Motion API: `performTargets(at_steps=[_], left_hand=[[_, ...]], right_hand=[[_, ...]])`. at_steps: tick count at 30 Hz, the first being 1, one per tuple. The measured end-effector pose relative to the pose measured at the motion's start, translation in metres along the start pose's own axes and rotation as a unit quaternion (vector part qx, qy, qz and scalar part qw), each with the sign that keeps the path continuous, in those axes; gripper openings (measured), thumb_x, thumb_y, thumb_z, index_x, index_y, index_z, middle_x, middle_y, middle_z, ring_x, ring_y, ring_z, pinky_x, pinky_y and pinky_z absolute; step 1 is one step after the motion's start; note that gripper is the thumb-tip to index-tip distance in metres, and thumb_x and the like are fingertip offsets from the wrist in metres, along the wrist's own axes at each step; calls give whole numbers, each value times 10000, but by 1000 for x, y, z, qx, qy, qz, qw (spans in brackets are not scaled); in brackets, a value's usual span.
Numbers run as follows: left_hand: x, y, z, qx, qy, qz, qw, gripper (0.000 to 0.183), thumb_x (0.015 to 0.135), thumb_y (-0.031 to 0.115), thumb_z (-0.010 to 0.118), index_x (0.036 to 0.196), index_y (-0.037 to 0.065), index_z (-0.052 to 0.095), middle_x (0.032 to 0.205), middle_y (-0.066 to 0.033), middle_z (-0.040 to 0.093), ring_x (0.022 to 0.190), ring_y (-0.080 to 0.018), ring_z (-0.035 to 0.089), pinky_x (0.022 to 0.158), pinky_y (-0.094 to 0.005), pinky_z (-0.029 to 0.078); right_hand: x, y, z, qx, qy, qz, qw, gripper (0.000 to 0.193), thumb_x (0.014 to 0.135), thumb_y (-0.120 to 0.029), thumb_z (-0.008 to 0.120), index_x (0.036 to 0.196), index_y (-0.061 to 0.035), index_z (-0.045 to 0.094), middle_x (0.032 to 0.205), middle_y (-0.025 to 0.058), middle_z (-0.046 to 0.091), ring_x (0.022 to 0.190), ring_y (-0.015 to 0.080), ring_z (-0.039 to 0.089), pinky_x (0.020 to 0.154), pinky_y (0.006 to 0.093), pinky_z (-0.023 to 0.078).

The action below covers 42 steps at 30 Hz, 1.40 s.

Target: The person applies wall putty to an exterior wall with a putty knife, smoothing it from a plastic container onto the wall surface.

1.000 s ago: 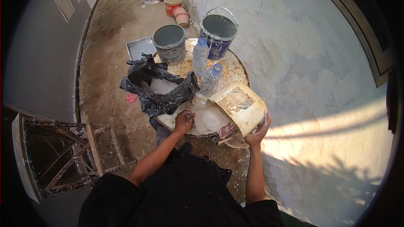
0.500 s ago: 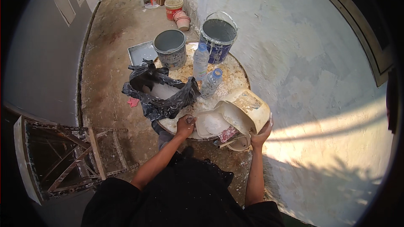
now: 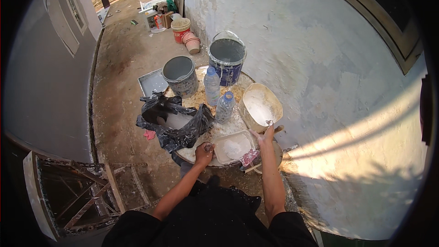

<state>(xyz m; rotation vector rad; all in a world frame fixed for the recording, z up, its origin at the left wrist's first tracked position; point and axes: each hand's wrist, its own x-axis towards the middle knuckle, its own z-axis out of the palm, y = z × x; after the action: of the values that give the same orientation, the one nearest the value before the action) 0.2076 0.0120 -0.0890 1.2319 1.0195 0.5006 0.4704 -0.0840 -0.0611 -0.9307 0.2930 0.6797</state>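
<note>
My left hand (image 3: 204,154) is closed round a small greyish round thing (image 3: 209,147) whose kind I cannot make out. It rests at the near edge of a round, stained tabletop (image 3: 215,134), beside a shallow whitish tray (image 3: 220,156) with a heap of white powder (image 3: 233,149). My right hand (image 3: 265,138) has its thumb and fingers apart, at the near rim of a cream plastic tub (image 3: 247,119). White powder (image 3: 259,106) lies in that tub, which stands upright. A red-and-white packet (image 3: 250,157) lies between the tray and my right wrist.
Two plastic bottles (image 3: 212,87) stand mid-table, beside an open black plastic bag (image 3: 194,135) of white powder. Behind are a grey bucket (image 3: 182,87) and a blue bucket (image 3: 231,74). A wall (image 3: 320,87) borders the right; a paint-spattered wooden stand (image 3: 112,187) is at left.
The cream tub was tilted over the tray in my right hand; now it stands upright on the table and my fingers have spread. My left hand still holds the small round thing. The view has shifted.
</note>
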Motion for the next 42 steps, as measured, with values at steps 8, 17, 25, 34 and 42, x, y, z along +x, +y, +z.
performTargets(at_steps=[8,17,25,34,42], left_hand=[[7,-7,-4,52,5,12,999,260,853,196,638,980,-30,616,738,-103,644,619,-145,614,541,-302,515],[-1,12,-2,12,-15,0,1000,184,871,149,611,916,-29,599,712,-70,620,599,-131,604,516,-288,528],[1,4,-5,-5,-17,-1,1000,184,872,147,605,931,-27,598,715,-75,622,597,-127,602,518,-291,519],[2,4,-3,123,12,82,989,229,853,178,631,937,-34,611,720,-98,638,614,-148,611,559,-311,500],[2,4,-4,74,10,57,996,227,846,180,639,902,-38,605,706,-92,630,580,-143,600,551,-305,496]], right_hand=[[9,-3,31,-143,2,4,990,569,805,-381,567,1251,-69,399,1225,180,463,1092,382,492,815,624,463],[-2,-9,5,-234,31,-26,971,500,814,-320,664,1191,-47,482,1049,123,554,960,289,562,692,489,508],[-68,9,65,-470,-92,-443,758,650,683,-212,787,1191,32,464,1061,180,515,967,291,542,831,360,455],[-57,44,129,-542,-179,-425,702,713,617,-284,821,1194,-24,492,1057,195,582,984,343,564,813,398,470],[-59,34,125,-462,-193,-469,727,505,632,-257,824,993,-9,574,848,139,669,782,261,665,700,348,513]])
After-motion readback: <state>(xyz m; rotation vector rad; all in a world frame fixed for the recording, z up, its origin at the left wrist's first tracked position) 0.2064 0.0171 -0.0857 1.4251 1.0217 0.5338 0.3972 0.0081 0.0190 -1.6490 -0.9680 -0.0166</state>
